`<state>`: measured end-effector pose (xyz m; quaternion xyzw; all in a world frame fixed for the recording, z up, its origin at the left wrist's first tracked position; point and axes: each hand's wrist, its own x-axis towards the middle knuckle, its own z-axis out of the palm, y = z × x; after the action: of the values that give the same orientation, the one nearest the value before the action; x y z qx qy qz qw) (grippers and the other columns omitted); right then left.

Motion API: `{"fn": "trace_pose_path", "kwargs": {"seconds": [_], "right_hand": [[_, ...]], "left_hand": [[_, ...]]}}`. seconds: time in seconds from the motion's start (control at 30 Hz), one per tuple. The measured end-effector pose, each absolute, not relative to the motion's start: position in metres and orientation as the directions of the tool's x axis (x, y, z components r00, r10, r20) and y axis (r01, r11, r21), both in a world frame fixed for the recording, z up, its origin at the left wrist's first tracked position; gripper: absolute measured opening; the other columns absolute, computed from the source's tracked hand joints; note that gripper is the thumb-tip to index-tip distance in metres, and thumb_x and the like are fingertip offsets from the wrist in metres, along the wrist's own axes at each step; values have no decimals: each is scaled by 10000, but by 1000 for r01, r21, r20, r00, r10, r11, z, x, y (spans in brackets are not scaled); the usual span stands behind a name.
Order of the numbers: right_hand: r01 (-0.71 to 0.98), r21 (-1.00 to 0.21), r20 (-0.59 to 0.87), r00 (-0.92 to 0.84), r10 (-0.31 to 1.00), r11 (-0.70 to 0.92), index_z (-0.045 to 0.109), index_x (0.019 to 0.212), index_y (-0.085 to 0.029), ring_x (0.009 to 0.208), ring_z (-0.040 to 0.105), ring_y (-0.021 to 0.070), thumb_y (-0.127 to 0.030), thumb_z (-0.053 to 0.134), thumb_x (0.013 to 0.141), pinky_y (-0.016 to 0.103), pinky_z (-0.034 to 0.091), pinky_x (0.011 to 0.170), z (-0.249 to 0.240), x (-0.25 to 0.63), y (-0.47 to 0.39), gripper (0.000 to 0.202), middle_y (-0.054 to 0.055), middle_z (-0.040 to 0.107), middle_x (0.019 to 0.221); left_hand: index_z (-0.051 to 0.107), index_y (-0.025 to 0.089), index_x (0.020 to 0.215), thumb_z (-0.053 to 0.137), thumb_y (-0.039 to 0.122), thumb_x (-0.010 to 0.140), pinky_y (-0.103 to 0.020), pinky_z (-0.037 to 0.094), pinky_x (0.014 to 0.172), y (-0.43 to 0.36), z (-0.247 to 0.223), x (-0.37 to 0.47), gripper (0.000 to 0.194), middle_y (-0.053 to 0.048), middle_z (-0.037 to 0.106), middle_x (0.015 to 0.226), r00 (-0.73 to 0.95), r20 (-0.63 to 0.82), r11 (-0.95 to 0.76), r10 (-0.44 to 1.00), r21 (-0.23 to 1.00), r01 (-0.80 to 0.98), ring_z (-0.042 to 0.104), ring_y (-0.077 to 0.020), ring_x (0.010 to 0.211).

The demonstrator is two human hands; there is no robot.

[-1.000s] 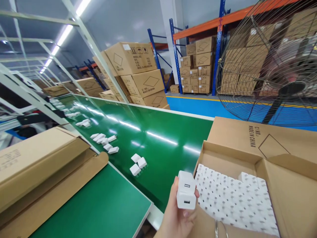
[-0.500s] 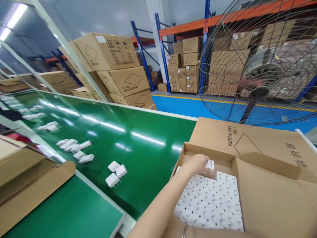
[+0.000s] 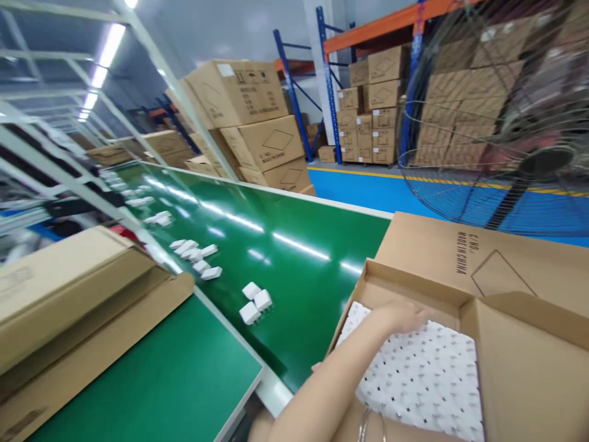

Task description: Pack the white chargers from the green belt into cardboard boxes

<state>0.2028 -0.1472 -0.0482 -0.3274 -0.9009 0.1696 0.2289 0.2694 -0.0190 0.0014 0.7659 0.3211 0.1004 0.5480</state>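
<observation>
The left hand (image 3: 402, 316), which was carrying two white pieces over the open carton (image 3: 409, 283) half a second ago, is now resting lower, palm down, on the far row of white adapters (image 3: 414, 368) along the carton's far wall; the gap to its right is now looking filled or covered, and whether its fingers are gripping or letting go cannot be told. The right hand (image 3: 316, 367) is showing only a fingertip, its hold unclear, as the left forearm is blocking it and the carton's near-left corner. Three loose adapters (image 3: 250, 314) are lying as before on the green conveyor (image 3: 313, 294), toward its near edge. Beyond its far edge, stacked cartons (image 3: 262, 147) and a fan (image 3: 547, 161) are standing.
</observation>
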Motion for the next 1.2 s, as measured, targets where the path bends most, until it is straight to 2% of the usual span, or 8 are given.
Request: {"fn": "trace_pose_path", "kwargs": {"seconds": [0.1,0.2,0.27,0.33,0.37,0.63,0.93,1.2], "right_hand": [[454,-401,313,-749,585,796,602,960,-176,847,565,182,-430,509,872,390,466,794,-56,191,-139,284,49,610,963],[442,-262,356,-782,512,858,601,762,-180,717,525,190,-538,550,791,452,411,812,-62,184,-135,362,28,604,713],[460,-155,412,-774,481,874,570,724,-192,682,487,181,-572,535,777,448,370,825,-63,183,-136,386,15,573,659],[482,-93,471,-750,465,871,538,711,-200,663,454,170,-579,483,802,428,335,826,-62,184,-137,394,4,553,652],[495,-76,495,-735,463,866,522,696,-202,649,439,167,-566,453,821,421,320,824,-62,184,-138,391,1,544,643],[575,25,631,-644,433,818,398,605,-196,564,359,141,-112,459,771,381,262,837,-58,183,-136,197,-29,461,558],[539,-56,462,-732,501,840,453,691,-209,627,395,140,-261,453,858,358,252,866,-43,189,-141,174,-38,499,637],[513,-95,347,-786,511,853,489,735,-209,655,428,143,-320,393,904,367,251,865,-37,192,-139,224,-27,533,678]], "left_hand": [[648,214,902,412,236,824,-386,415,851,-13,35,232,250,-95,631,989,639,-77,-444,766,656,611,575,-270,974],[583,219,1061,308,108,839,-343,444,806,2,59,156,369,-86,591,1083,380,1,-354,925,369,859,583,-229,966],[512,198,1145,275,33,819,-331,462,738,13,59,97,435,-107,556,1113,231,-9,-230,973,55,972,588,-227,940],[475,160,1165,275,-20,792,-317,464,708,22,49,43,460,-129,543,1090,135,-113,-161,984,-269,949,572,-234,968],[485,133,1143,287,-36,779,-320,464,692,25,42,20,448,-144,549,1059,105,-149,-148,983,-316,937,578,-242,952],[498,201,1099,383,-44,780,-249,437,712,32,-10,-61,418,-85,565,1059,269,-240,-347,933,-391,852,555,-175,977],[528,132,999,388,-22,787,-291,440,701,25,-3,-52,297,-89,561,959,518,-165,-530,839,-463,711,532,-215,923],[550,169,948,486,57,819,-271,415,662,24,-33,-25,182,-91,551,979,689,-261,-735,676,-300,608,552,-194,873]]}}
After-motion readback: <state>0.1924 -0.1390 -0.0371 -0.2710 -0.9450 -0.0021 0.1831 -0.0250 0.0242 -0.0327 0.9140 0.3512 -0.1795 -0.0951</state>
